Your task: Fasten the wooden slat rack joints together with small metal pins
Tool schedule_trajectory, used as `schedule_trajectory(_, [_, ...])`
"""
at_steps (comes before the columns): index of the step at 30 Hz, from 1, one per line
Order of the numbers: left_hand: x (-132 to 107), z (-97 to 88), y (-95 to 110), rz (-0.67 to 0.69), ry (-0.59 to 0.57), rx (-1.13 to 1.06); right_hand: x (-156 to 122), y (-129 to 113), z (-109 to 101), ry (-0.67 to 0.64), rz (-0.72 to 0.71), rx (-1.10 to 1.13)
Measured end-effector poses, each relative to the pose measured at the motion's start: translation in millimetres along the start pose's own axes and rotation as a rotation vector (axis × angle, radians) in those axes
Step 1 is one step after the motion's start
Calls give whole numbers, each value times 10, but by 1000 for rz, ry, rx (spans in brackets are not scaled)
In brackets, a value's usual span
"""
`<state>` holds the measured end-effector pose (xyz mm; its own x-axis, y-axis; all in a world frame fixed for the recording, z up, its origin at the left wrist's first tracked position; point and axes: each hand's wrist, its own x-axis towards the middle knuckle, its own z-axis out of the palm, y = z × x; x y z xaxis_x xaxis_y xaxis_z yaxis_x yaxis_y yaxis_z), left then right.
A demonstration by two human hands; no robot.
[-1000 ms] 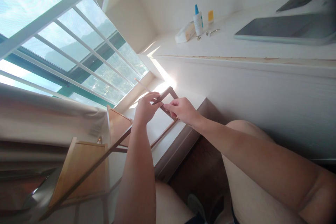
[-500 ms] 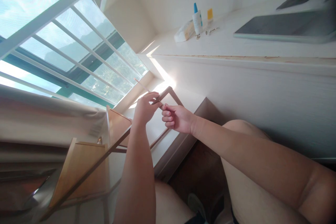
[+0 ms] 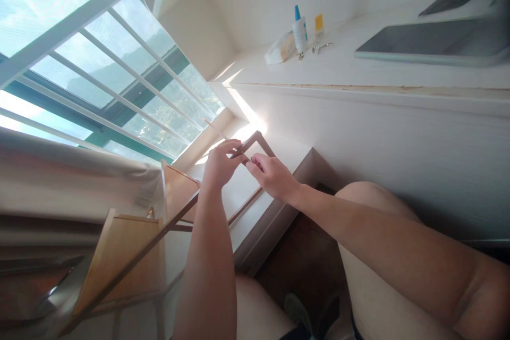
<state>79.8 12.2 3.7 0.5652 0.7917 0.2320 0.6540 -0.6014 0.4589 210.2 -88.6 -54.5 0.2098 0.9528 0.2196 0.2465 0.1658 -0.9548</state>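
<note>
A wooden rack with a thin brown frame [image 3: 153, 247] lies slanted across the lower left, its narrow end pointing toward the wall. Near that end, my left hand [image 3: 222, 164] is closed around the frame bar, thumb and fingers on either side. My right hand [image 3: 274, 176] sits just to the right of it, thumb and forefinger pinched together at the bar. Between those fingertips shows a small thin metal-looking piece [image 3: 246, 158], too small to name. My other right fingers are curled and partly hidden.
On the white ledge [image 3: 279, 75] are a white bottle with a blue tip [image 3: 299, 34], a yellow-capped container [image 3: 319, 23], a clear plastic bag [image 3: 279, 49], small metal fittings [image 3: 322, 48] and a dark tablet [image 3: 426, 40]. A barred window [image 3: 119, 74] and curtain [image 3: 75, 180] are at left.
My right hand has turned over at the wrist, from curled fingers showing to the back of the hand showing, still pinching at the same spot. My left hand and the rack have stayed put.
</note>
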Motion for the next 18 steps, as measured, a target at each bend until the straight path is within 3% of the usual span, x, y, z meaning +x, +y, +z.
schedule_trajectory(5, [0,-4,4,1,3,15,26,-1,8,29,-5,-141])
schedule_trajectory(9, [-3,-1,-4,1,2,17,60,28,60,29,3,-2])
schedule_trajectory(14, [0,6,-19,17,-3,21,95,56,126,-62,133,285])
schedule_trajectory(18, [-1,6,-16,23,-9,7,111,53,120,-4,83,165])
